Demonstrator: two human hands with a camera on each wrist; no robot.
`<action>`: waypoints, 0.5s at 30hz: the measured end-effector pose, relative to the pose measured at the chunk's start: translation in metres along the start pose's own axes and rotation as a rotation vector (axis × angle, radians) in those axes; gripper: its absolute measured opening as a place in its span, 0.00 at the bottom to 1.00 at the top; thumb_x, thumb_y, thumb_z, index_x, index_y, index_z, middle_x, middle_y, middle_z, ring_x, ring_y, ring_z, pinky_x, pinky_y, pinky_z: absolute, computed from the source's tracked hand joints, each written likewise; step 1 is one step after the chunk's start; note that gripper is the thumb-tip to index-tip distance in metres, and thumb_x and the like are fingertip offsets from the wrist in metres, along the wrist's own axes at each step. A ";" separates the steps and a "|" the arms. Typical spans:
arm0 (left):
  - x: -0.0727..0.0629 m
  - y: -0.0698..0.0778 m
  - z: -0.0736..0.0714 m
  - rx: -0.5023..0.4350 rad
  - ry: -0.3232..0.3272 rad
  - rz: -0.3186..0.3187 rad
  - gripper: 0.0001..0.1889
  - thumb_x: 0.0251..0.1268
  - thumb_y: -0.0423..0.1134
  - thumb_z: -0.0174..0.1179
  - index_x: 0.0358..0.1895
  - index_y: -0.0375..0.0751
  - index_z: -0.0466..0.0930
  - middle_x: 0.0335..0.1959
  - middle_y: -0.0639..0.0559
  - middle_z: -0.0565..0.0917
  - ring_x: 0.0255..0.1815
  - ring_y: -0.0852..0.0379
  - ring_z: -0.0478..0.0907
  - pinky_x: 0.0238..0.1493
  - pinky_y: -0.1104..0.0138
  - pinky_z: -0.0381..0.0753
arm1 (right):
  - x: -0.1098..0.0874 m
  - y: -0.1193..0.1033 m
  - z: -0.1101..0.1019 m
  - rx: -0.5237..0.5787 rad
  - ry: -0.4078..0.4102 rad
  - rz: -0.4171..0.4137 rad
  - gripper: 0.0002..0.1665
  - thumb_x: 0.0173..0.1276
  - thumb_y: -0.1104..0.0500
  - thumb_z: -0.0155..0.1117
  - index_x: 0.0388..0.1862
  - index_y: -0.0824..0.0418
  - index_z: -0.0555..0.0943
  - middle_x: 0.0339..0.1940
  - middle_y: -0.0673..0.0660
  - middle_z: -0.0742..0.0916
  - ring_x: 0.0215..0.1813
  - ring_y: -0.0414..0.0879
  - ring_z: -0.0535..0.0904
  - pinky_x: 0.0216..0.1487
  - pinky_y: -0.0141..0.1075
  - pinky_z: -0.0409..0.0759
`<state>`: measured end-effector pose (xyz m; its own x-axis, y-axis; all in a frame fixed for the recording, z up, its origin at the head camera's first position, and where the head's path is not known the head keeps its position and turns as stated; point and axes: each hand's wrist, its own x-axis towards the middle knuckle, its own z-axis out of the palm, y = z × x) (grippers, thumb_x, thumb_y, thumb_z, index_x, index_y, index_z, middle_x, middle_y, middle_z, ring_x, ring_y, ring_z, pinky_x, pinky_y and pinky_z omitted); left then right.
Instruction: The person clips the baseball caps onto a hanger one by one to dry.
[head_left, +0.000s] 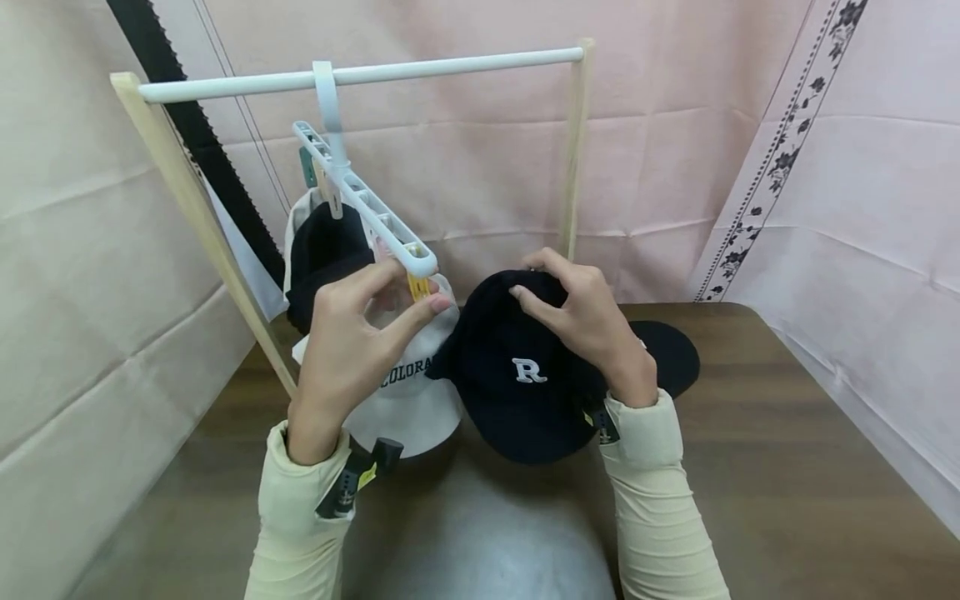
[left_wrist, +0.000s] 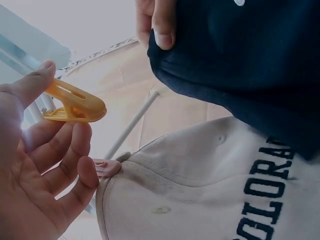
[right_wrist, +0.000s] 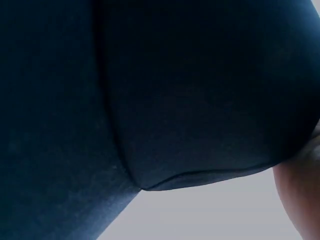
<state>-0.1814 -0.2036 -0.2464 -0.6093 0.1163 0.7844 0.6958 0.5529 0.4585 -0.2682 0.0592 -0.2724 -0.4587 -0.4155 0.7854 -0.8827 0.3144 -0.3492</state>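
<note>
My left hand [head_left: 341,342] pinches a yellow clothespin [head_left: 418,287] between thumb and fingers, below the near end of a pale blue clip hanger [head_left: 375,207]. The left wrist view shows nothing between the clothespin's jaws. With thumb and fingers my right hand [head_left: 581,312] pinches the edge of a dark navy cap [head_left: 491,400] bearing a white letter R. That cap hangs beside and partly over a white cap [head_left: 420,412] with dark lettering. A pink clothespin [left_wrist: 109,168] grips the white cap's edge. In the right wrist view, dark cap fabric [right_wrist: 190,100] fills most of the picture.
The hanger hooks over a white rod [head_left: 465,65] on wooden posts [head_left: 576,150]. Farther back on it, a black-and-white cap [head_left: 322,242] hangs from a clothespin [head_left: 328,190]. Another dark cap [head_left: 671,354] lies on the wooden table [head_left: 787,467], right of my right wrist.
</note>
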 end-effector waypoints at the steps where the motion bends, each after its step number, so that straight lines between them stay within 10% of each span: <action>1: 0.000 0.000 0.001 0.001 -0.004 -0.003 0.16 0.60 0.39 0.79 0.47 0.37 0.88 0.36 0.50 0.85 0.35 0.56 0.77 0.41 0.67 0.79 | 0.000 -0.001 -0.001 -0.004 -0.005 -0.001 0.13 0.71 0.68 0.72 0.52 0.65 0.83 0.47 0.56 0.90 0.45 0.45 0.85 0.52 0.34 0.81; 15: 0.001 -0.001 0.003 -0.009 0.001 -0.013 0.16 0.60 0.38 0.79 0.49 0.37 0.88 0.37 0.49 0.86 0.36 0.55 0.76 0.41 0.65 0.78 | 0.002 -0.011 -0.011 -0.039 -0.083 -0.040 0.12 0.72 0.65 0.71 0.52 0.64 0.86 0.47 0.55 0.87 0.51 0.47 0.81 0.57 0.41 0.79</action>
<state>-0.1841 -0.2011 -0.2471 -0.6175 0.1081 0.7791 0.6915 0.5466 0.4723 -0.2582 0.0642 -0.2617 -0.4314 -0.4972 0.7528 -0.8966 0.3287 -0.2967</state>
